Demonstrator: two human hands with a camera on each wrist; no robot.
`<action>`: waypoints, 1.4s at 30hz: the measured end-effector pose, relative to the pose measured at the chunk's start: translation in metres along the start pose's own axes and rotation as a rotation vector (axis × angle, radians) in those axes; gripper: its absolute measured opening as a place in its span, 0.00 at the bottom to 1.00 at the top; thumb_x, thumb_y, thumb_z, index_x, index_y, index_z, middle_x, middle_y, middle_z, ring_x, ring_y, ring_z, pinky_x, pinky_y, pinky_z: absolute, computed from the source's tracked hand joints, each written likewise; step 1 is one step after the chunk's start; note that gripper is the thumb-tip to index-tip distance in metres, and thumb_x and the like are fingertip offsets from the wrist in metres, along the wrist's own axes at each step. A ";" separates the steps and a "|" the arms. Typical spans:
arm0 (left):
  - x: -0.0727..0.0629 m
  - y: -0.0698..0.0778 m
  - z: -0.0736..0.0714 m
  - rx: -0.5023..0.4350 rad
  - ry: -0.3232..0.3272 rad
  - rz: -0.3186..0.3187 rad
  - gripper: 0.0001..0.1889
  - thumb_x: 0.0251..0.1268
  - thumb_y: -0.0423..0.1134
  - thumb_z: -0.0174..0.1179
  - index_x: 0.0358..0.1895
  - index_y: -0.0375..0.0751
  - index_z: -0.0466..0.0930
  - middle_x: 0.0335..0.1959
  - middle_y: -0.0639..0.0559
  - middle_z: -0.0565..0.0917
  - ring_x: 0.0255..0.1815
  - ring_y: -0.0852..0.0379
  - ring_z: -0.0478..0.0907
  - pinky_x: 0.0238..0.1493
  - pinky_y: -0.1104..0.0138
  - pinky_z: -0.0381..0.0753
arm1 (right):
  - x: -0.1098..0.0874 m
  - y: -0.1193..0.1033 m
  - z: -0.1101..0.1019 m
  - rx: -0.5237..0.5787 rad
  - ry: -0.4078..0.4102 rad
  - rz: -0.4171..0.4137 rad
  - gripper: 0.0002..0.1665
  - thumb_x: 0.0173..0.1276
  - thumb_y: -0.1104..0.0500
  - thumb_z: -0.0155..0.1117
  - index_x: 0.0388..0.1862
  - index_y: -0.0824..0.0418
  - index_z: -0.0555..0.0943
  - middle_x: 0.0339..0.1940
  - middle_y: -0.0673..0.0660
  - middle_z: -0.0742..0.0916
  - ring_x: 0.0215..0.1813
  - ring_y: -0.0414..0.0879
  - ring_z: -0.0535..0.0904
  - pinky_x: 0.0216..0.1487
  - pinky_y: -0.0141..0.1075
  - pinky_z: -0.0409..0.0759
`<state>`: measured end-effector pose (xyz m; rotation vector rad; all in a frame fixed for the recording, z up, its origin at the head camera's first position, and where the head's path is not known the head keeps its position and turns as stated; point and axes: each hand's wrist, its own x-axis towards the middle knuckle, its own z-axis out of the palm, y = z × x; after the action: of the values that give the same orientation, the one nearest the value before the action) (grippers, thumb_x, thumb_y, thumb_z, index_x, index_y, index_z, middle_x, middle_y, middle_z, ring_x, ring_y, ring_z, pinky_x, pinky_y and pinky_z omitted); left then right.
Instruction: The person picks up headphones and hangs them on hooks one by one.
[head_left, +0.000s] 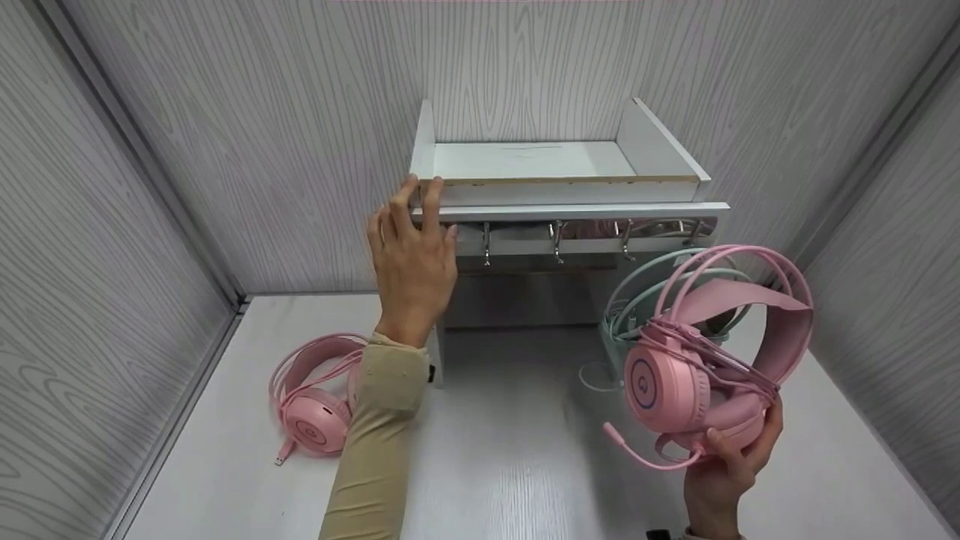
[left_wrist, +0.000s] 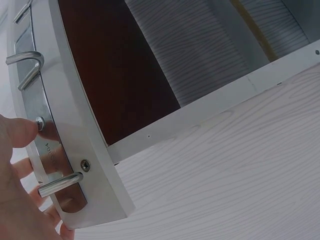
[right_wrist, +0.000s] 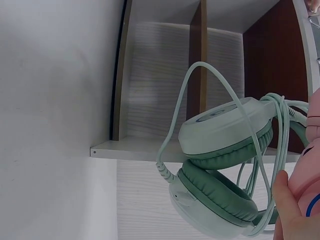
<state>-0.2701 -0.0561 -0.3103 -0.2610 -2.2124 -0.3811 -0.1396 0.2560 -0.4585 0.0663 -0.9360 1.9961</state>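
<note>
My left hand [head_left: 415,262] grips the left end of a white shelf [head_left: 570,193], fingers over its front edge and thumb on the metal hook strip [left_wrist: 37,107] below. At the right, my right hand [head_left: 731,469] holds a pink headset [head_left: 667,386] from underneath, by an ear cup; its cable is bundled around it and its microphone sticks out leftward. Behind it, a mint-green headset [right_wrist: 220,132] is raised at the shelf's right end, partly covered in the head view. A second pink headset [head_left: 315,424] lies on the table, left of my left forearm, which partly hides it.
Several metal hooks [head_left: 557,244] line the shelf's front. White side boards [head_left: 664,139] rise at the shelf top's ends. Below, the shelf stands on the white table [head_left: 495,465]. Wood-grain panels [head_left: 300,112] enclose the back and both sides.
</note>
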 end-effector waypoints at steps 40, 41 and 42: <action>-0.001 -0.001 -0.003 -0.010 0.000 -0.001 0.28 0.78 0.43 0.56 0.76 0.42 0.61 0.70 0.36 0.62 0.64 0.36 0.69 0.73 0.46 0.55 | -0.007 0.001 0.013 -0.062 -0.089 0.029 0.52 0.48 0.71 0.51 0.78 0.58 0.58 0.68 0.65 0.65 0.61 0.55 0.62 0.58 0.37 0.75; -0.001 -0.001 -0.003 -0.011 0.000 0.000 0.28 0.78 0.43 0.56 0.76 0.42 0.61 0.70 0.36 0.62 0.64 0.36 0.68 0.72 0.46 0.55 | -0.007 0.001 0.013 -0.061 -0.089 0.033 0.52 0.48 0.71 0.51 0.78 0.58 0.58 0.68 0.64 0.65 0.61 0.55 0.62 0.59 0.37 0.75; -0.001 -0.001 -0.003 -0.011 0.001 0.001 0.28 0.78 0.43 0.56 0.76 0.42 0.61 0.70 0.36 0.62 0.64 0.36 0.68 0.72 0.46 0.55 | -0.007 0.001 0.013 -0.060 -0.088 0.038 0.52 0.48 0.72 0.51 0.78 0.58 0.58 0.68 0.64 0.65 0.61 0.55 0.62 0.59 0.37 0.75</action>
<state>-0.2683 -0.0584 -0.3096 -0.2674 -2.2094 -0.3928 -0.1399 0.2422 -0.4523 0.1043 -1.0603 2.0116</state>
